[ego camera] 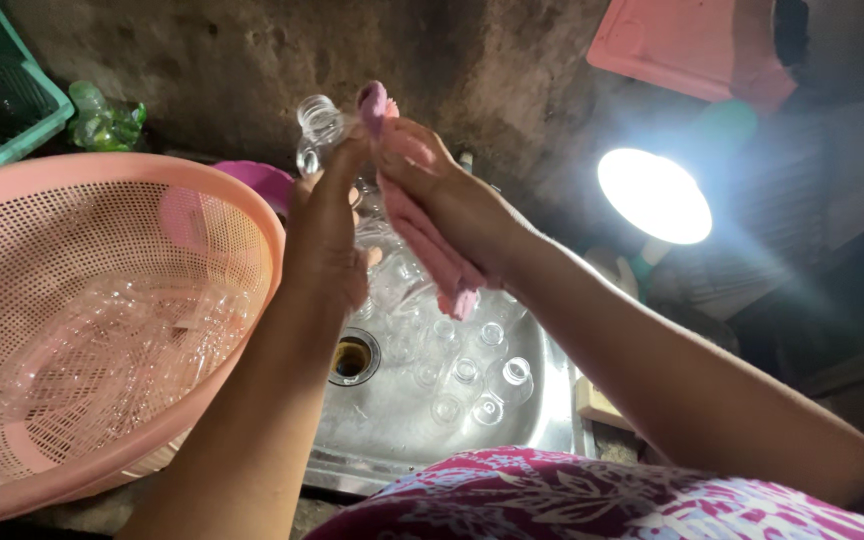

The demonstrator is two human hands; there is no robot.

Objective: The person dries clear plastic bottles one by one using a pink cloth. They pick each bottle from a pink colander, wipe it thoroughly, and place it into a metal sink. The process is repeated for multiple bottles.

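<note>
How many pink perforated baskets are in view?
1. The pink perforated basket sits at the left, beside the metal sink, with clear plastic bottles lying inside it. No other basket shows; others may lie out of frame.

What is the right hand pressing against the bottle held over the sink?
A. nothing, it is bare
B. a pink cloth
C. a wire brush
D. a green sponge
B: the right hand grips a pink cloth and wraps it on the clear bottle that the left hand holds above the sink.
</note>
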